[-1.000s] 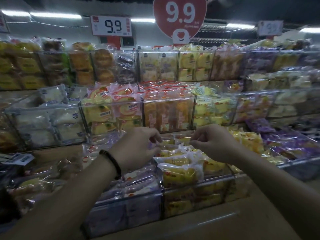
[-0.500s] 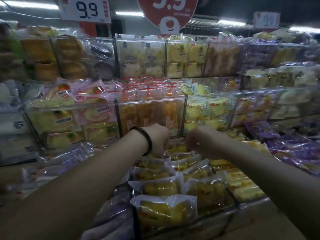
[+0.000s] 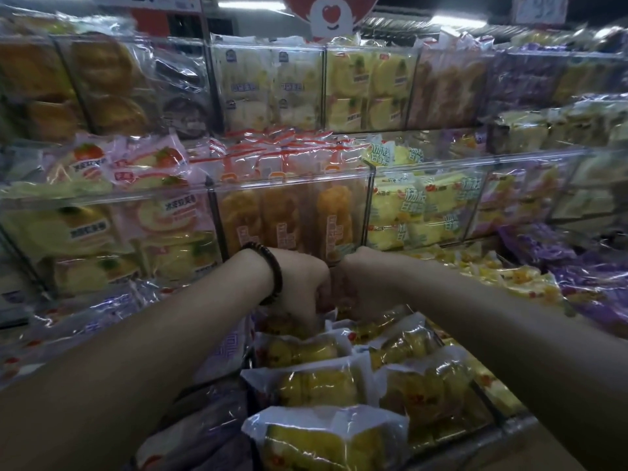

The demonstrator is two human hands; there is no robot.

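Head cam: left hand (image 3: 302, 287) and right hand (image 3: 365, 283) touching, fingers curled down into yellow cake packets (image 3: 306, 351) — grip hidden, can't tell. Their Chinese print's too blurry to read.

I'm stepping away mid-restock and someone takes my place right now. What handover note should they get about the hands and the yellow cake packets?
Left hand, with the dark bracelet: knuckles up, fingers dipped among the rearmost packets; grip hidden.
Right hand: close beside it, fingers also buried; grip hidden.
The yellow cake packets fill the clear bin on the lowest tier.
Done: the front packets stand in two rows.
Left, probably: settle the back packets under the hands, then withdraw.
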